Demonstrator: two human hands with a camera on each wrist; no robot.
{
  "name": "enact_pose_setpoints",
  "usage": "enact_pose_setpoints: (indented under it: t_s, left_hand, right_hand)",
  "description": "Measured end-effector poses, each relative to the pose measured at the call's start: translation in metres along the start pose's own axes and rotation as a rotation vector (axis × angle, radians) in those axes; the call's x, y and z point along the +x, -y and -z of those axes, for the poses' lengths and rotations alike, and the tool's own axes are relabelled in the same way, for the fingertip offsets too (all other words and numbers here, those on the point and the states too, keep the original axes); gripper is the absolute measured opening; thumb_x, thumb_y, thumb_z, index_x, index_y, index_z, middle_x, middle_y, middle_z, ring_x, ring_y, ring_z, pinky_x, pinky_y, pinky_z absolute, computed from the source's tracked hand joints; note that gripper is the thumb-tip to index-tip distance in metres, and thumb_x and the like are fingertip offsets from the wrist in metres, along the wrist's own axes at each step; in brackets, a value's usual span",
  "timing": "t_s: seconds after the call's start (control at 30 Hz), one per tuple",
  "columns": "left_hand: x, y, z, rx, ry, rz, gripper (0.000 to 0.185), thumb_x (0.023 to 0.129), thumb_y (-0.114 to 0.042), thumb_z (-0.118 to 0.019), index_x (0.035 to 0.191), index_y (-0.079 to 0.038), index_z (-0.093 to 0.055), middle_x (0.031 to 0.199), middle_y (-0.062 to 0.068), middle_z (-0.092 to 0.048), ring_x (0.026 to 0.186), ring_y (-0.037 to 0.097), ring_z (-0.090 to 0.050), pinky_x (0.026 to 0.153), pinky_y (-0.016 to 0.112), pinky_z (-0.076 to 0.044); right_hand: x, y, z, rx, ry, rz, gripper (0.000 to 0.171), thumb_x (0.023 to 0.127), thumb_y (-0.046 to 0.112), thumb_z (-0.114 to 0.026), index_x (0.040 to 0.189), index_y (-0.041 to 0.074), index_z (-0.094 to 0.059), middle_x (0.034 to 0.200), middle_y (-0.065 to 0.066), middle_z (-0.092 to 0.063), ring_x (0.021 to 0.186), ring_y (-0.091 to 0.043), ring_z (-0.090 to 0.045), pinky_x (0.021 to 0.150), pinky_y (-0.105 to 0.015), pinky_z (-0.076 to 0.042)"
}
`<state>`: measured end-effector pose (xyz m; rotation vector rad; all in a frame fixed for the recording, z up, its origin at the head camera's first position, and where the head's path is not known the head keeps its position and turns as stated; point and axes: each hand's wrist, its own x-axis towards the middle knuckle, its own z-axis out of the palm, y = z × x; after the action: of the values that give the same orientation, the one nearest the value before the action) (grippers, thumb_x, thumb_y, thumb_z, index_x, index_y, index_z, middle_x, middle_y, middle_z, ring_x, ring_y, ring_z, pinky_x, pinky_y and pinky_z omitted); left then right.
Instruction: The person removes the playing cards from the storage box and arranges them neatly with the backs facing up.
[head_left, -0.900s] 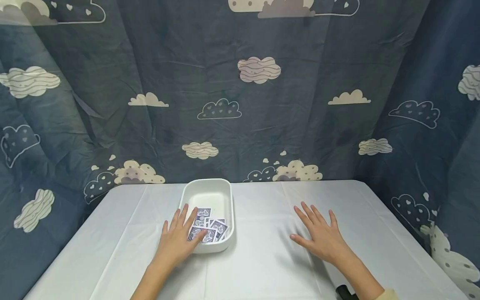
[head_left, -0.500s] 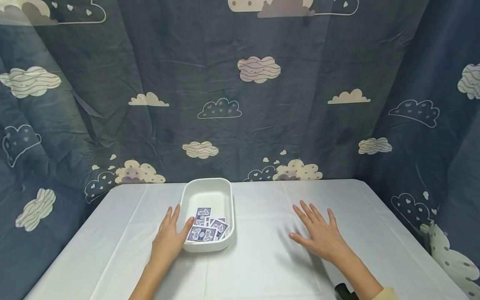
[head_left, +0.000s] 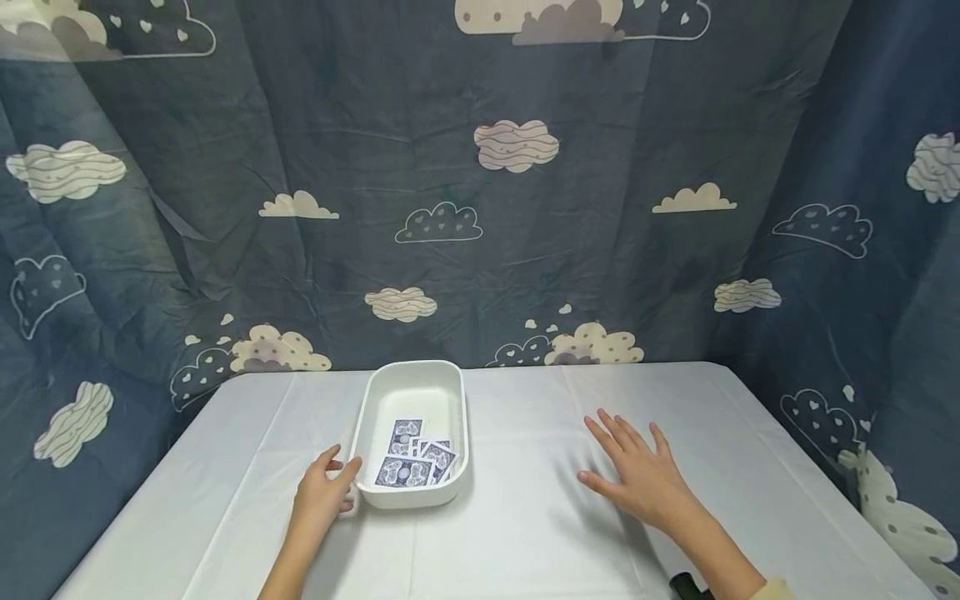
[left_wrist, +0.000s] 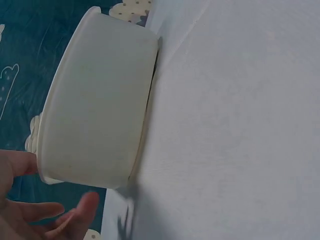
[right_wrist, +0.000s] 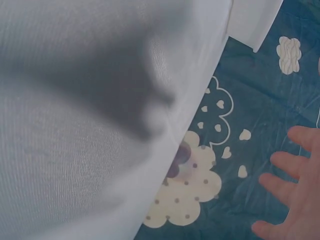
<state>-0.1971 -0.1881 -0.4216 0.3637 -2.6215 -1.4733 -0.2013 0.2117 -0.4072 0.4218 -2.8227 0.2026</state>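
Observation:
A white plastic tub (head_left: 465,417) stands on the table, with several blue-backed playing cards (head_left: 405,472) lying loose and overlapping at its near end. My left hand (head_left: 317,497) is beside the tub's near left corner, fingers loosely bent. Its thumb reaches the rim; in the left wrist view the thumb (left_wrist: 22,162) seems to touch it, while the other fingers hang apart from the wall. My right hand (head_left: 637,475) hovers over the right side of the table, fingers spread and holding nothing. The right wrist view also shows the right hand (right_wrist: 295,190) spread apart from the table.
A white cloth covers the table (head_left: 525,533). Dark blue curtain (head_left: 570,233) with cloud prints hangs behind and at both sides. A small black object (head_left: 686,586) shows beside the right forearm at the lower edge.
My left hand has moved from over the tub's near left part down and left to its outside corner, and its fingers have bent. The right hand has stayed nearly still.

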Motion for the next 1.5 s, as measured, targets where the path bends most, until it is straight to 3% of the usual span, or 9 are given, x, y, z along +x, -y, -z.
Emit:
enact_pose_setpoints:
  t_s: [0.1,0.27,0.53,0.8,1.03,1.27,1.5]
  left_hand:
    - [0.0,0.005,-0.001,-0.129,0.029,0.048,0.056,0.09,-0.024,-0.051,0.132,0.009,-0.035,0.098,0.02,-0.051,0.065,0.015,-0.059,0.054,0.024,-0.058]
    - [0.001,0.006,-0.003,-0.32,0.063,0.116,0.052,0.089,-0.017,-0.053,0.131,0.009,-0.036,0.076,0.003,-0.054,0.056,0.008,-0.056,0.05,0.019,-0.055]
    - [0.001,0.005,-0.001,-0.503,0.087,0.162,0.054,0.088,-0.009,-0.054,0.135,0.008,-0.032,0.067,-0.002,-0.055,0.052,0.004,-0.055,0.05,0.015,-0.053]
    - [0.001,0.004,0.0,-0.566,0.098,0.187,0.053,0.088,-0.007,-0.052,0.135,0.006,-0.032,0.065,-0.004,-0.056,0.05,0.003,-0.056,0.05,0.013,-0.052]
    - [0.002,0.005,-0.002,-0.575,0.093,0.186,0.052,0.088,-0.007,-0.053,0.134,0.007,-0.034,0.065,-0.003,-0.056,0.05,0.003,-0.056,0.05,0.013,-0.052]
    - [0.003,0.006,-0.003,-0.581,0.084,0.188,0.052,0.087,-0.006,-0.053,0.134,0.007,-0.034,0.065,-0.003,-0.055,0.049,0.004,-0.055,0.049,0.013,-0.052]
    - [0.004,0.005,-0.003,-0.581,0.084,0.184,0.051,0.087,-0.005,-0.052,0.133,0.007,-0.035,0.066,-0.002,-0.055,0.049,0.004,-0.056,0.049,0.013,-0.052]
  right_hand:
    - [-0.001,0.002,0.0,0.0,-0.003,0.007,0.072,0.079,0.053,-0.058,0.138,0.016,-0.039,0.141,-0.011,-0.04,0.126,-0.034,-0.04,0.104,-0.066,-0.019]
    - [0.001,0.008,0.0,0.017,0.011,0.01,0.066,0.08,0.053,-0.058,0.135,0.018,-0.044,0.131,-0.008,-0.052,0.12,-0.03,-0.048,0.105,-0.063,-0.021]
    - [0.01,0.025,-0.002,0.065,0.089,0.017,0.051,0.083,0.046,-0.058,0.126,0.019,-0.053,0.118,-0.003,-0.062,0.11,-0.024,-0.057,0.105,-0.058,-0.029]
    - [0.027,0.061,-0.007,0.124,0.08,0.092,0.049,0.085,0.044,-0.057,0.128,0.02,-0.052,0.118,-0.001,-0.062,0.111,-0.02,-0.057,0.099,-0.047,-0.041]
    - [0.045,0.097,-0.01,0.15,0.074,0.213,0.048,0.086,0.043,-0.056,0.127,0.02,-0.052,0.12,-0.002,-0.06,0.112,-0.019,-0.056,0.096,-0.045,-0.043]
    - [0.067,0.133,-0.016,0.114,0.049,0.335,0.046,0.086,0.042,-0.056,0.126,0.019,-0.053,0.121,0.0,-0.059,0.111,-0.017,-0.056,0.094,-0.042,-0.044]
    - [0.089,0.167,-0.024,0.047,0.1,0.386,0.047,0.086,0.045,-0.055,0.126,0.021,-0.053,0.122,0.003,-0.058,0.113,-0.014,-0.054,0.096,-0.039,-0.044]
